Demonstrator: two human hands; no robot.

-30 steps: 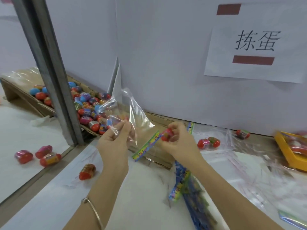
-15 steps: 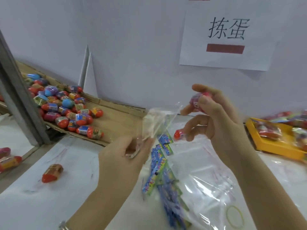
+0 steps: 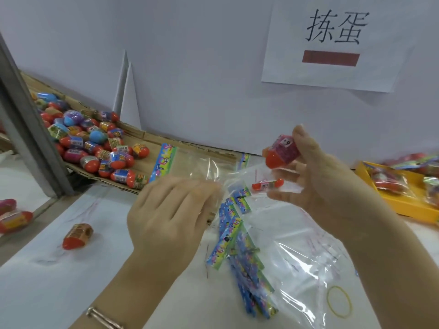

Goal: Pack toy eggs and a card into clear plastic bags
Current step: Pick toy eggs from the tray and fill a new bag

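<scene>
My left hand point(image 3: 169, 213) pinches the edge of a clear plastic bag point(image 3: 209, 168) with a colourful card header, held out flat above the table. My right hand point(image 3: 316, 172) is raised to the right of the bag and holds two toy eggs: a red-and-pink egg point(image 3: 281, 151) between thumb and fingertips, and a second red egg point(image 3: 267, 185) under the lower fingers. A heap of toy eggs point(image 3: 92, 141) lies on a cardboard tray at the left. A stack of clear bags with colourful headers point(image 3: 240, 248) lies on the table below my hands.
One loose egg point(image 3: 77, 236) lies on the white table at the left, two more eggs point(image 3: 11, 214) beyond the grey metal post point(image 3: 31, 136). A yellow tray point(image 3: 403, 198) of packed bags stands at the right. A yellow rubber band point(image 3: 339, 301) lies near the front right. A paper sign hangs on the wall.
The view has swung right. My left hand lowered the bag and spread it flat; my right hand lifted the eggs up and to the right of the bag's opening.
</scene>
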